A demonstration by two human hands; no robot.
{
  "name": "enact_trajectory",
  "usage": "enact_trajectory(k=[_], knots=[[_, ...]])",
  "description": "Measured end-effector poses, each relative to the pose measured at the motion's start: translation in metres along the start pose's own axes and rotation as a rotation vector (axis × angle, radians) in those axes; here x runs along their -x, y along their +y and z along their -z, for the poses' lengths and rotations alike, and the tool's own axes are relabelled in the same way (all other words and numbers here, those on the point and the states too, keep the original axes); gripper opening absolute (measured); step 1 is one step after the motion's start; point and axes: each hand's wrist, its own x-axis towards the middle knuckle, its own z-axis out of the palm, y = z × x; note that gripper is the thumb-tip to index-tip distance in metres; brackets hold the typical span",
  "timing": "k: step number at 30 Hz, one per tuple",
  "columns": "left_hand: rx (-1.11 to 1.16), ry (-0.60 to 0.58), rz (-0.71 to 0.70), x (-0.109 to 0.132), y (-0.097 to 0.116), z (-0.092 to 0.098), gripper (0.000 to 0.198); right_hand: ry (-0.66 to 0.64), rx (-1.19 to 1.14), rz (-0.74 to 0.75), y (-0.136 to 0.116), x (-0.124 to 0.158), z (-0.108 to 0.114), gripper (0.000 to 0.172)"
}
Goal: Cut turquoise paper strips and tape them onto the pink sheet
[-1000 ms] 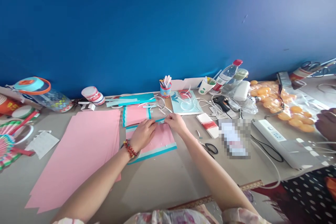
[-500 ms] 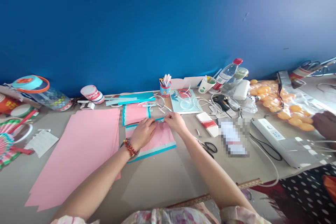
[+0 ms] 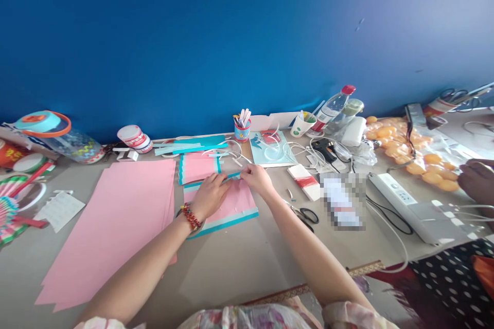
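Note:
A pink sheet with blue strips along its edges [image 3: 237, 203] lies in front of me. My left hand [image 3: 210, 195], with a beaded bracelet at the wrist, rests on its upper left part, fingers pressed down together on the top edge. Opposite it, my right hand [image 3: 254, 179] pinches the blue strip at the sheet's top right edge. Just behind is a smaller pink piece with blue wavy borders [image 3: 199, 167]. Black-handled scissors [image 3: 309, 216] lie right of the sheet. Left of my hands is a stack of large pink sheets [image 3: 116, 216].
Blue strips [image 3: 200, 144], a pen cup [image 3: 242, 130] and a glue gun [image 3: 325, 149] line the back. A bottle [image 3: 332, 108] leans at the right, near a power strip [image 3: 401, 198] and a bag of orange balls [image 3: 420, 157]. Another person's hand [image 3: 478, 180] is at the right edge.
The view has shifted very slightly. Both my hands keep their places on the sheet. The other person's hand at the right edge has moved a little.

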Motion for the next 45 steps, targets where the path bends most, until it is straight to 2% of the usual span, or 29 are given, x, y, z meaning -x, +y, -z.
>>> enact_trajectory(k=[31,45], knots=[[0.009,0.013,0.017,-0.0009,-0.0014,-0.0019,0.028,-0.010,0.021,0.015,0.0029,-0.0019,-0.0006,0.010],[-0.070,-0.055,0.003,-0.0028,0.0023,0.0040,0.032,-0.004,0.080,0.027,0.0018,-0.0019,-0.0009,0.010]])
